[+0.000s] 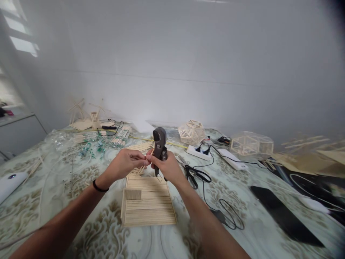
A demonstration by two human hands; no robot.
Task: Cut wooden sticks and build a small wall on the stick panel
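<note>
In front of me, my right hand (pixel 167 165) is wrapped round a dark hand tool that looks like pruning shears (pixel 159 142), held upright with a wire loop at its lower end. My left hand (pixel 129 162) is closed in a pinch, its fingertips meeting those of the right. A thin wooden stick (pixel 152 151) shows at the joined fingertips, partly hidden by them. Below both hands lies a flat panel of wooden sticks (pixel 151 208) with a small upright wall (pixel 133 194) at its left side. More loose sticks (pixel 140 146) lie behind the hands.
Black scissors (pixel 198 175) and cables lie to the right, near a white power strip (pixel 198 153) and a black phone-like slab (pixel 285 216). Stick-built polyhedron frames (pixel 192 132) stand at the back. Bundled sticks (pixel 122 136) and green-and-clear scraps (pixel 94 148) lie at left.
</note>
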